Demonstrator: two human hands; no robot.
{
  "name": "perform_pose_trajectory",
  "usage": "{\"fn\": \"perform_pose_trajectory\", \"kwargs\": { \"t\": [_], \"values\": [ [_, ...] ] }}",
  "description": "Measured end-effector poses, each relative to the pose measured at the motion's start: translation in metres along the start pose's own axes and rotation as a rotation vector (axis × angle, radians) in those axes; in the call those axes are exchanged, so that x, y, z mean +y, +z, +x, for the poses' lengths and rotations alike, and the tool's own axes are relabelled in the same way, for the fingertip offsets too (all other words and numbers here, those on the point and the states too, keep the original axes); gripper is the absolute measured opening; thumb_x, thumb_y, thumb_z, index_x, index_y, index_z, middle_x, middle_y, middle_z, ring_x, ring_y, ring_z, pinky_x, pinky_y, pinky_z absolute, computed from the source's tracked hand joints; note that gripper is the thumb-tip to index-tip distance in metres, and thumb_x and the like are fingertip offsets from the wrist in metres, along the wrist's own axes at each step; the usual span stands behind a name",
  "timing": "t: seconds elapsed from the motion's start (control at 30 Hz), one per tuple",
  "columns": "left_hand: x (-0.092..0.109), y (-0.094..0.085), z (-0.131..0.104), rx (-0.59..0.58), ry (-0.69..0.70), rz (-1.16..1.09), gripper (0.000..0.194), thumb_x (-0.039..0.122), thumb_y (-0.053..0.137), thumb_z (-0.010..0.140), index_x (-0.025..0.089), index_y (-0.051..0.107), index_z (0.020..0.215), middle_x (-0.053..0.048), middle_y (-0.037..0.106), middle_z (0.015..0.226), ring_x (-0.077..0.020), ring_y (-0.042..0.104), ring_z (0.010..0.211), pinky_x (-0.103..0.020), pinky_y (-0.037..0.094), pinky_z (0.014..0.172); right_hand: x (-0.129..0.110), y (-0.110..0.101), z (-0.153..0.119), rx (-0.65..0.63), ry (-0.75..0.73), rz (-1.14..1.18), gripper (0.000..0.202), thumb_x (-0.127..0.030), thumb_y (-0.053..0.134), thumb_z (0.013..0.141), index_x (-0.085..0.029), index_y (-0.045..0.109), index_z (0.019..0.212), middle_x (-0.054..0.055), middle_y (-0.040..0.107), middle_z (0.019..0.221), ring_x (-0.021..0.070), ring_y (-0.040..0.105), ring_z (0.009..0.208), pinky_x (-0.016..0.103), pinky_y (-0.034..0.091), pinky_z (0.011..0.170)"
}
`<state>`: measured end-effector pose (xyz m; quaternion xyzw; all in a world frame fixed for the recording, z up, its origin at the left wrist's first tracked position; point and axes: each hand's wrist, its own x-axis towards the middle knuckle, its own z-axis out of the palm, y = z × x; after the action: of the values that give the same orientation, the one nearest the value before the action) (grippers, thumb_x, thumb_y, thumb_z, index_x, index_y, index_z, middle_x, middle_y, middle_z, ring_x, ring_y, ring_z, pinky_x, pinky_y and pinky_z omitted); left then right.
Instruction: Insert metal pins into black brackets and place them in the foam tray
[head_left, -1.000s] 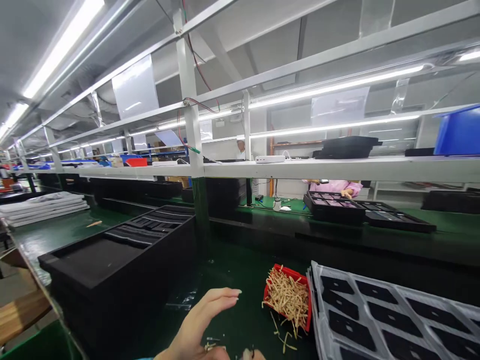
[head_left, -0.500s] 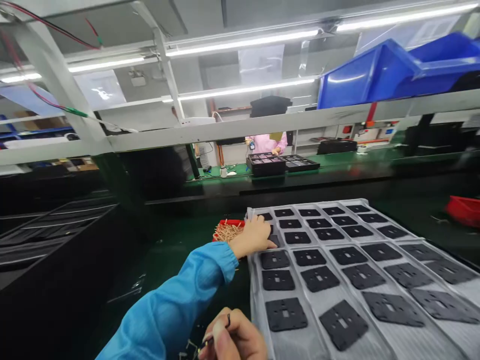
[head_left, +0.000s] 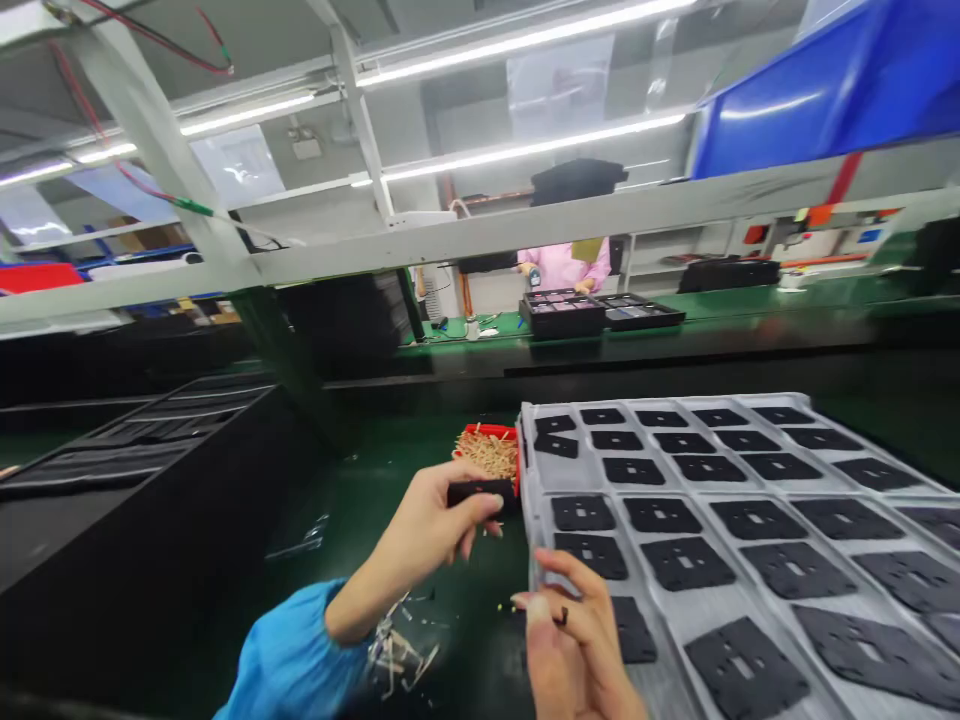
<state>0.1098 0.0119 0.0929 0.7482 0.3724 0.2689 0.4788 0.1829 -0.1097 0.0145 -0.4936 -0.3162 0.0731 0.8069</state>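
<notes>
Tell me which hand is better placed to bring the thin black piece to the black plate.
The right hand, I'd judge: it pinches the thin black piece. The left hand grips the black plate, so seems better suited to steadying it.

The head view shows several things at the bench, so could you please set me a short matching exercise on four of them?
Things:
1. Left hand
2. Red container
3. Right hand
4. Translucent tray

States:
A. Bearing rows of black plates
B. Holding a small, thin dark piece
C. Gripping a wider black piece
D. Filled with thin tan pieces

Pairs: 1-C, 2-D, 3-B, 4-A
</notes>
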Motion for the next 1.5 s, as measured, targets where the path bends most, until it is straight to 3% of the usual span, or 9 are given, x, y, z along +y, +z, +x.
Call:
{"fn": "perform_pose_trajectory", "kwargs": {
  "t": [0.13, 0.3, 0.43, 0.6, 0.77, 0.9, 1.1, 1.37, 1.5],
  "values": [
    [-0.002, -0.008, -0.062, 0.030, -0.028, 0.036, 0.015, 0.026, 0.062, 0.094, 0.019, 0.066, 0.107, -0.003, 0.071, 0.092, -0.0155, 0.064, 0.079, -0.022, 0.050, 0.066, 0.003, 0.013, -0.009, -0.047, 0.138, 0.040, 0.020, -0.032, 0.068, 0.096, -0.019, 0.072, 0.081, 0.013, 0.068, 0.117, 0.0213, 0.066, 0.103, 0.032, 0.054, 0.086],
    [-0.007, 0.002, -0.091, 0.054, -0.246, -0.240, 0.021, 0.033, 0.062, 0.096, 0.021, 0.059, 0.112, 0.006, 0.057, 0.065, -0.0087, 0.050, 0.046, -0.017, 0.037, 0.042, 0.011, 0.017, -0.015, -0.136, 0.145, -0.004, 0.019, -0.032, 0.068, 0.096, -0.019, 0.072, 0.083, 0.012, 0.068, 0.116, 0.0220, 0.066, 0.110, 0.034, 0.055, 0.092],
    [-0.013, 0.010, -0.096, 0.052, -0.294, -0.386, 0.032, 0.043, 0.065, 0.095, 0.018, 0.063, 0.115, 0.005, 0.056, 0.059, -0.0099, 0.052, 0.045, -0.017, 0.042, 0.042, 0.015, 0.015, -0.014, -0.231, -0.011, -0.097, 0.013, -0.026, 0.070, 0.094, -0.019, 0.074, 0.083, 0.012, 0.071, 0.108, 0.0213, 0.070, 0.100, 0.032, 0.058, 0.085],
    [-0.017, 0.010, -0.103, 0.055, -0.226, -0.443, 0.039, 0.047, 0.064, 0.096, 0.018, 0.065, 0.122, -0.002, 0.065, 0.077, -0.0100, 0.057, 0.054, -0.018, 0.050, 0.049, 0.010, 0.022, -0.018, -0.175, -0.028, -0.151, 0.013, -0.025, 0.069, 0.094, -0.019, 0.074, 0.084, 0.011, 0.072, 0.107, 0.0218, 0.070, 0.096, 0.035, 0.058, 0.083],
    [-0.017, 0.010, -0.110, 0.100, -0.191, -0.441, 0.042, 0.049, 0.060, 0.100, 0.019, 0.065, 0.128, -0.005, 0.070, 0.083, -0.0111, 0.060, 0.057, -0.019, 0.055, 0.054, 0.012, 0.021, -0.017, -0.227, -0.137, -0.161, 0.010, -0.018, 0.068, 0.094, -0.021, 0.076, 0.089, 0.008, 0.073, 0.104, 0.0206, 0.071, 0.098, 0.032, 0.056, 0.081],
    [-0.018, 0.012, -0.114, 0.131, -0.179, -0.375, 0.046, 0.053, 0.057, 0.101, 0.020, 0.066, 0.131, -0.007, 0.072, 0.080, -0.0136, 0.064, 0.059, -0.020, 0.055, 0.055, 0.016, 0.017, -0.014, -0.262, -0.218, -0.166, 0.011, -0.014, 0.068, 0.092, -0.022, 0.077, 0.093, 0.006, 0.075, 0.103, 0.0220, 0.073, 0.100, 0.033, 0.055, 0.082],
    [-0.009, 0.015, -0.116, 0.206, -0.168, -0.229, 0.047, 0.053, 0.053, 0.102, 0.020, 0.068, 0.132, -0.006, 0.075, 0.075, -0.0159, 0.067, 0.058, -0.021, 0.055, 0.054, 0.007, 0.021, -0.017, -0.223, -0.195, -0.182, 0.011, -0.018, 0.068, 0.094, -0.023, 0.077, 0.092, 0.007, 0.074, 0.108, 0.0226, 0.072, 0.100, 0.036, 0.054, 0.083],
    [-0.007, 0.023, -0.112, 0.354, -0.043, -0.057, 0.036, 0.042, 0.046, 0.108, 0.020, 0.074, 0.118, 0.001, 0.068, 0.059, -0.0119, 0.063, 0.048, -0.017, 0.049, 0.049, 0.010, 0.016, -0.014, -0.264, -0.312, -0.192, 0.012, -0.012, 0.067, 0.092, -0.020, 0.076, 0.095, 0.009, 0.072, 0.116, 0.0204, 0.071, 0.100, 0.032, 0.057, 0.080],
    [-0.014, 0.029, -0.109, 0.431, 0.053, 0.031, 0.029, 0.032, 0.044, 0.108, 0.021, 0.071, 0.116, 0.000, 0.076, 0.073, -0.0111, 0.070, 0.058, -0.015, 0.054, 0.057, 0.008, 0.018, -0.013, -0.242, -0.361, -0.263, 0.014, -0.010, 0.067, 0.092, -0.019, 0.076, 0.096, 0.008, 0.071, 0.118, 0.0195, 0.071, 0.101, 0.033, 0.057, 0.082]
  ]
}}
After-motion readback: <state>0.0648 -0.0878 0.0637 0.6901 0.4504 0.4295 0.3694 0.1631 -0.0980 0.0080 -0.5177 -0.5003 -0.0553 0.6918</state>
